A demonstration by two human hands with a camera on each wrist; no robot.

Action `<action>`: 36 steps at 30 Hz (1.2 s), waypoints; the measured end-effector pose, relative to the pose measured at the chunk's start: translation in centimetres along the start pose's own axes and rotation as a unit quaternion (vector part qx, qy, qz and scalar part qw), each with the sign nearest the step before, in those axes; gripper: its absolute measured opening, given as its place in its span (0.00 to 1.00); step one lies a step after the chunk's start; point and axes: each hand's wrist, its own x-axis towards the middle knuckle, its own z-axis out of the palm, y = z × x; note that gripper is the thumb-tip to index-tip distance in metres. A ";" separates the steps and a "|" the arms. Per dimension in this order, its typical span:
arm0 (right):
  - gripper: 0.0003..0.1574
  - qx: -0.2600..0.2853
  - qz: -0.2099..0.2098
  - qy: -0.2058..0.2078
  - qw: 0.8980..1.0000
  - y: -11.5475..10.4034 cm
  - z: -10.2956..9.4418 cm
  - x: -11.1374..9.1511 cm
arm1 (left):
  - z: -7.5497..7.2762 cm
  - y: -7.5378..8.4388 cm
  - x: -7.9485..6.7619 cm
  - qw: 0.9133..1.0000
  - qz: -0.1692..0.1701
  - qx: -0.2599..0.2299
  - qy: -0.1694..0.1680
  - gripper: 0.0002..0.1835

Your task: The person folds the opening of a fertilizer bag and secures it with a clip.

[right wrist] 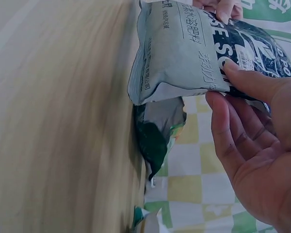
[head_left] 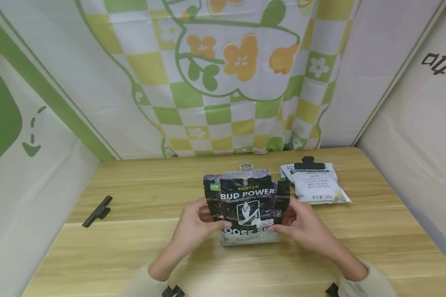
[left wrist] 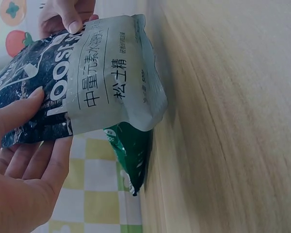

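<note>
Both hands hold a black and grey pouch (head_left: 250, 210), printed "BUD POWER" and "LOOSE SO...", above the wooden table. My left hand (head_left: 194, 227) grips its left side, thumb on the front and fingers behind. On the opposite side my right hand (head_left: 307, 225) grips it likewise, its thumb near the lower lettering. The left wrist view shows the pouch's grey lower part (left wrist: 106, 77) apart from the tabletop. A green bag (left wrist: 131, 150) sits behind the pouch, partly hidden. From the head, a purple-topped edge (head_left: 247, 172) shows above the pouch; I cannot tell which bag it belongs to.
At the back right of the wooden table (head_left: 141, 247) lies a white bag (head_left: 317, 187) with a black clip (head_left: 309, 164) across its top. Another black bag clip (head_left: 97, 212) lies at the left. A checkered, flowered cloth (head_left: 223, 115) hangs behind the table.
</note>
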 end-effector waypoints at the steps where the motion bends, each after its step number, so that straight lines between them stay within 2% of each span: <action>1: 0.42 -0.004 0.000 0.001 1.000 0.1 -0.1 -0.1 | 0.1 0.0 0.0 1.000 0.004 0.003 -0.003 0.28; 8: 0.33 -0.031 -0.002 0.006 1.000 0.5 -0.1 -0.5 | 0.5 0.0 0.1 0.999 0.027 0.025 -0.012 0.26; 15: 0.25 -0.056 0.001 0.008 0.998 0.7 -0.2 -0.4 | 0.7 0.1 0.3 0.998 0.042 0.048 -0.008 0.23; 22: 0.31 -0.086 -0.029 -0.008 0.996 1.0 -0.2 -0.5 | 0.6 -0.2 0.2 0.997 0.033 0.075 -0.011 0.22; 25: 0.28 -0.088 -0.039 -0.011 0.995 1.1 -0.3 -0.5 | 0.5 -0.2 0.1 0.996 0.028 0.082 -0.012 0.22; 29: 0.31 -0.095 -0.068 0.000 0.993 1.3 -0.1 -0.4 | 0.4 -0.1 0.0 0.995 0.022 0.095 -0.016 0.23; 33: 0.34 -0.095 -0.094 0.025 0.991 1.4 0.0 -0.3 | 0.3 0.3 -0.1 0.991 0.038 0.123 -0.017 0.22; 36: 0.37 -0.056 -0.095 0.029 0.993 1.3 0.0 -0.1 | 0.2 0.6 0.1 0.988 0.064 0.137 -0.010 0.21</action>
